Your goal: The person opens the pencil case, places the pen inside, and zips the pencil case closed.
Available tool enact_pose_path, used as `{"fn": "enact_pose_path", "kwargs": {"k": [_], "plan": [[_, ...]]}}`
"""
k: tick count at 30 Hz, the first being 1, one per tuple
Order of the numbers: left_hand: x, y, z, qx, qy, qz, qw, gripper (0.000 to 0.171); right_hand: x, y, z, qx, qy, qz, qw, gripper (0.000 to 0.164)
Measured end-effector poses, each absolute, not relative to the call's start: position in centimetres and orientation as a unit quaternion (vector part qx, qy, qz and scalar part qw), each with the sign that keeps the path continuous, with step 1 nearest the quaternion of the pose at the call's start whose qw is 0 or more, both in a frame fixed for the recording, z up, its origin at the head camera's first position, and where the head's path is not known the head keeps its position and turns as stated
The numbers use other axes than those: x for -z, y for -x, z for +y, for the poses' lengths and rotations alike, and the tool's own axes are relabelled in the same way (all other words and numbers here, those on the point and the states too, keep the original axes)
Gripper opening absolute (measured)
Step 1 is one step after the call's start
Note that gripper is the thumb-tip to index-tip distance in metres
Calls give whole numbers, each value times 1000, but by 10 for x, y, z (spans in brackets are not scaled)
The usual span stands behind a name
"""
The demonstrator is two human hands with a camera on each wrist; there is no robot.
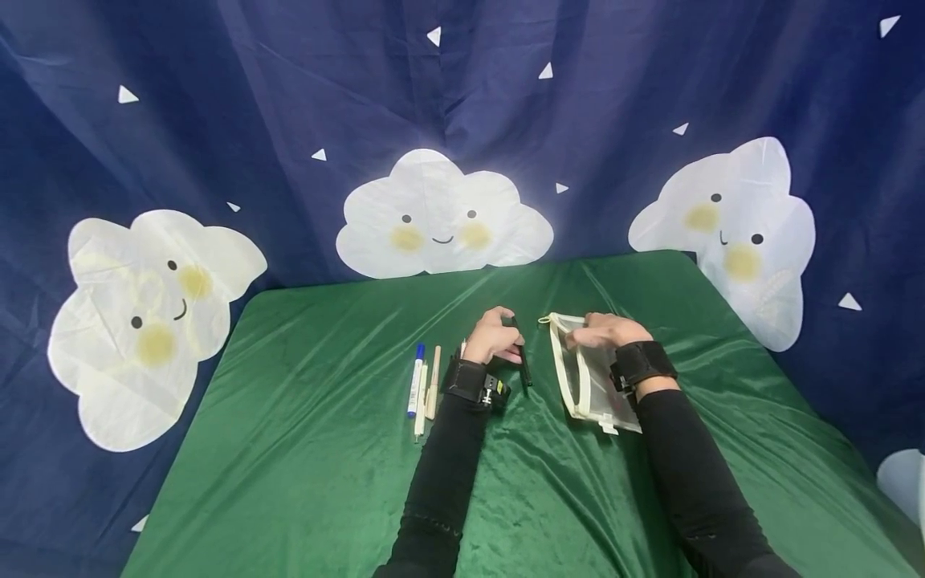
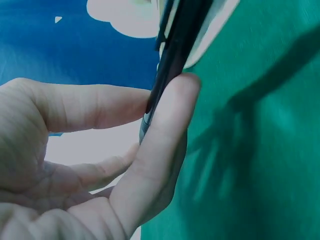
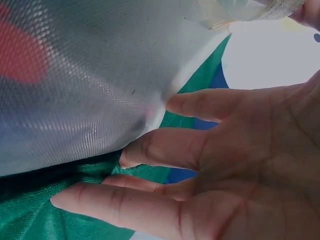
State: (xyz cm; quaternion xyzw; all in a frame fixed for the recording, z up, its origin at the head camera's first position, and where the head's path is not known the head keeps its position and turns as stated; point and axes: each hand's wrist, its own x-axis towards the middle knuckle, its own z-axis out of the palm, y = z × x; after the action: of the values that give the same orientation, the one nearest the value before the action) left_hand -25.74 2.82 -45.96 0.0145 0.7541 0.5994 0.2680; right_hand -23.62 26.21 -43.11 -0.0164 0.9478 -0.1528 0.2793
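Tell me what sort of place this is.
Likely a makeshift indoor recording corner: a green-draped table, a dark blue curtain printed with smiling clouds behind it, and a wrist-worn camera.

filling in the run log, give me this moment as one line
left hand: pinching slim black pen; right hand: touching translucent cream-trimmed mesh pouch; pouch: open; on shiny green cloth: blue-capped white marker, beige pen, others

From here I'm counting two hands, one pouch, one black pen, one blue-capped marker, at least two pale pens.
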Motion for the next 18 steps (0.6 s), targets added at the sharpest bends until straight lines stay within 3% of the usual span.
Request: {"fn": "enact_pose_path", "kwargs": {"k": [8,18], "plan": [[463,252,51,-634,8,724,273,66,431,237,264,144,18,951,272,91],[477,241,81,-654,30,722,224,63,432,236,264,150,12,950,272,90]]}}
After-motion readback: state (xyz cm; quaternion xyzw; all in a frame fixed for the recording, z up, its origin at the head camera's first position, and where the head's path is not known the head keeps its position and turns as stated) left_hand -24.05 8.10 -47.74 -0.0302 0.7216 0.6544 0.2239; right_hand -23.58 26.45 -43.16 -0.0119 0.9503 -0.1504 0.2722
